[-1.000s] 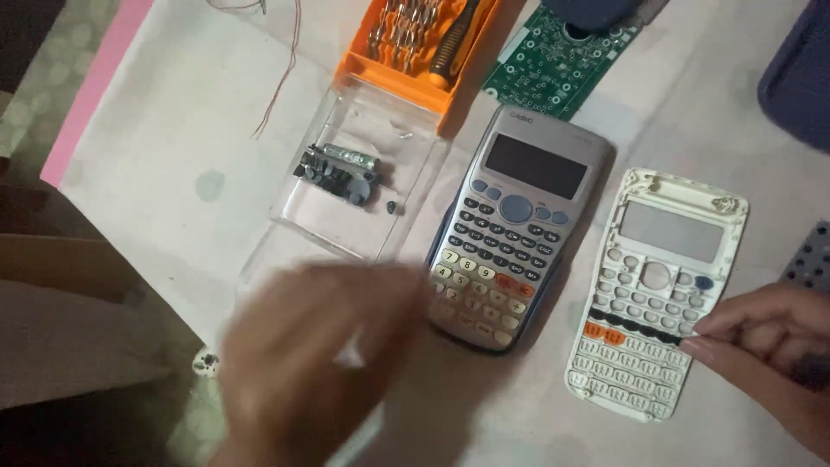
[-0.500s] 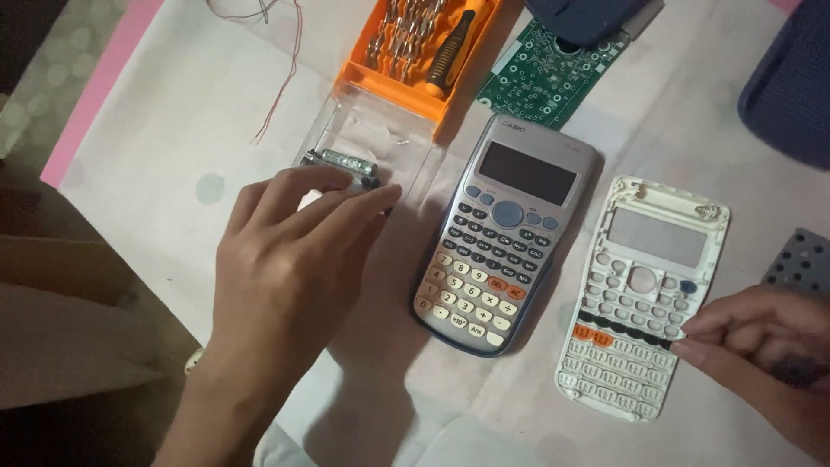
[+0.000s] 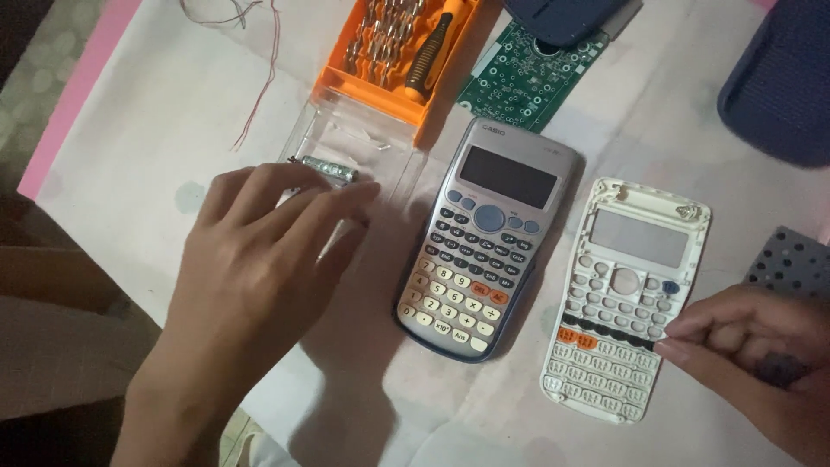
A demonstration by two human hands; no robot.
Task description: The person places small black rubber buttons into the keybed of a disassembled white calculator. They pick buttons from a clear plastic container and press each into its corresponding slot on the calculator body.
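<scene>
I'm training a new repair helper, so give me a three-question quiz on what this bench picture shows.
1. True or false: the left hand rests on the grey calculator.
2. Which hand touches the white calculator shell?
A) left
B) right
C) neither
3. What lies in the orange case, next to the bits?

Key:
1. False: its fingers reach over the clear plastic lid, beside a small metal part.
2. B: the right hand touches the shell's lower right edge.
3. A screwdriver with a black and orange handle.
</scene>
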